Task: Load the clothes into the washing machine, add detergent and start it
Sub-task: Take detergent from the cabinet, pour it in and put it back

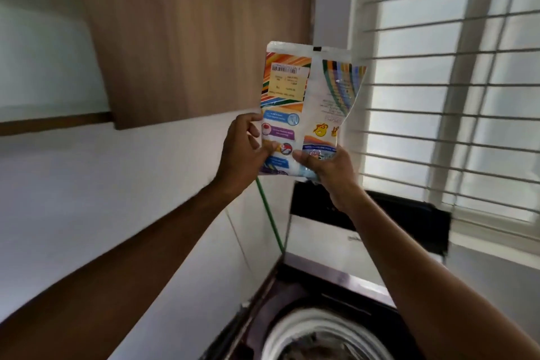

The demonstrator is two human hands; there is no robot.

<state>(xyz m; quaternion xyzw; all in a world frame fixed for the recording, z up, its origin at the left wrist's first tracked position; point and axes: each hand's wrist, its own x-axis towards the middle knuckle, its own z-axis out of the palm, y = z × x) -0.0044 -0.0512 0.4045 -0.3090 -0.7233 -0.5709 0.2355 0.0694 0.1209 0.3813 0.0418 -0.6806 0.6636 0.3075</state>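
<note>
Above the open-topped washing machine (321, 327), both bare arms reach up and forward. Between them a detergent packet (306, 102) is held upside down; the left hand (242, 152) pinches its lower left edge, the right hand (327, 169) grips its lower right corner.

one detergent packet (306, 108), two hands: left hand (242, 152), right hand (330, 172); one washing machine (321, 316), one window (453, 82), one green hose (270, 216).

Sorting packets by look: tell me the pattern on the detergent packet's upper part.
Diagonal multicoloured stripes around a yellow label on the detergent packet; head view.
</note>
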